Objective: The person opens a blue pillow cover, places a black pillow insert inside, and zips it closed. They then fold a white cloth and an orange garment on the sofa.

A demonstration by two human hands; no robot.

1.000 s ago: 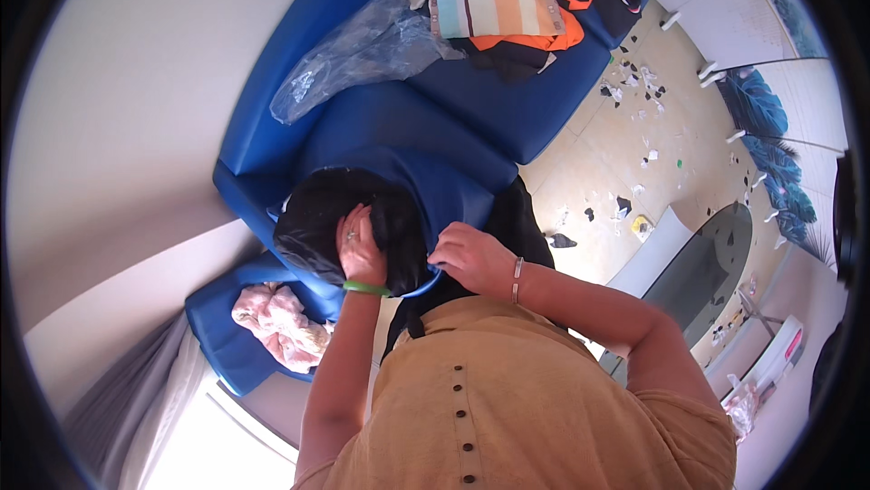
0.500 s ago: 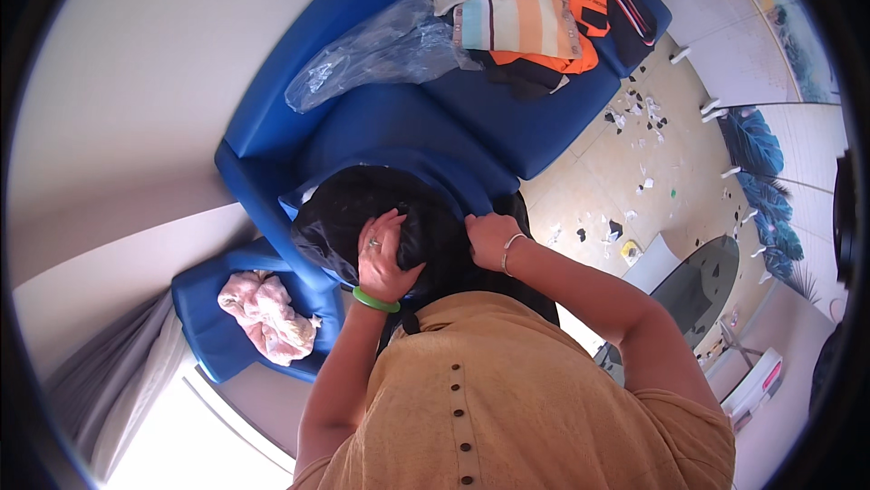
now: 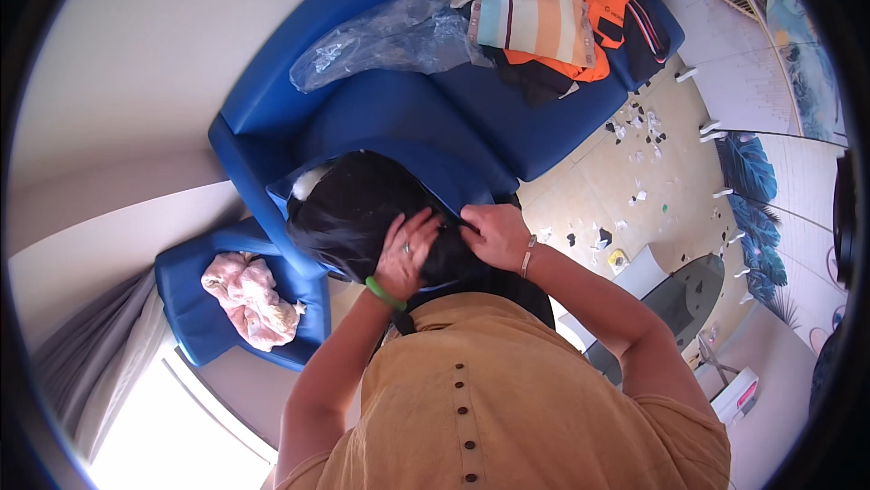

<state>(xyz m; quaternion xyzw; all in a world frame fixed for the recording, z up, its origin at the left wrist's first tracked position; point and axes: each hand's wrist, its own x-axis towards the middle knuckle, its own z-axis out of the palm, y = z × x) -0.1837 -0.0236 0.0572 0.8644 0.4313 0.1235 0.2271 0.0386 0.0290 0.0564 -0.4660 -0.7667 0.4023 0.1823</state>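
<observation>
Passage lay over sofa seat (image 3: 390, 110) past black bundle (image 3: 349, 214); clothes pile (image 3: 535, 24) blocked far end, plastic bag (image 3: 381, 42) backrest side.

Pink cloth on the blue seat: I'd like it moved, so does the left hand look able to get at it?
Probably, with a lean: the pink cloth lies uncovered on the blue seat to the left, but the left hand rests on the black fabric.

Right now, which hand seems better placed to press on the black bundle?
Probably the left hand: it lies across the black bundle with its fingers extended. The right hand is curled at the bundle's right edge.
</observation>
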